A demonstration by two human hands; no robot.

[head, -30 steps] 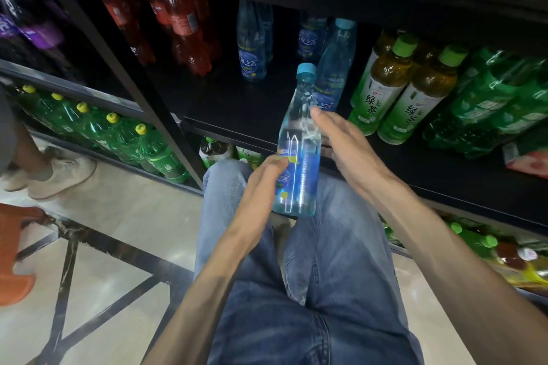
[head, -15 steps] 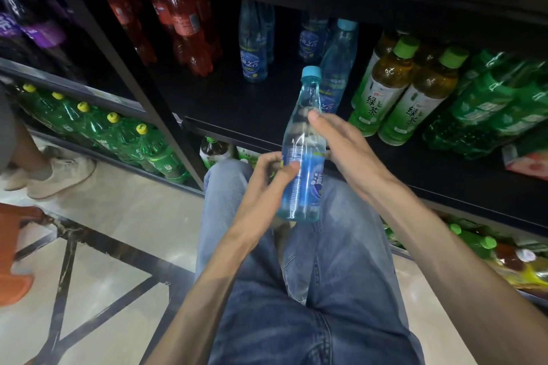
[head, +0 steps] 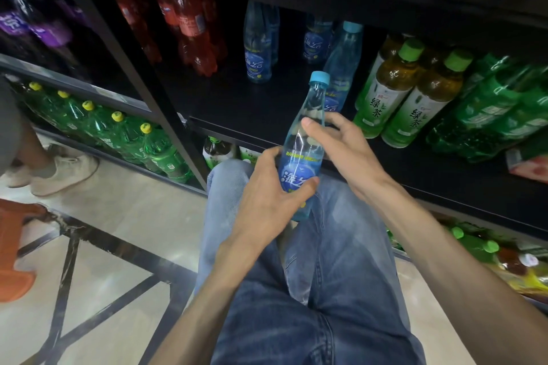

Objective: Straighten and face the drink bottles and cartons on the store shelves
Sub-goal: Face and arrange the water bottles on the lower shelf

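Fingers (head: 296,191) of left hand (head: 264,201) wrapped round labelled lower body of blue bottle (head: 302,151); right hand (head: 341,145) pinching upper body, thumb on front. Held clear of shelf (head: 237,115), above knees. Judged step: turn label to face out. Rotate with right, steady base with left, then set upright beside matching bottles (head: 258,50). Clear plastic, pale blue cap, blue label toward camera.

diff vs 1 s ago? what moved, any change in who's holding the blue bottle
The blue-capped bottle was turned in the hands: its blue label front, sideways before, now faces the camera. The left hand shifted its grip, thumb now across the label. The right hand slid so its thumb presses the bottle's shoulder. Both hands held it throughout. The green tea bottles and the shelf stock did not move.
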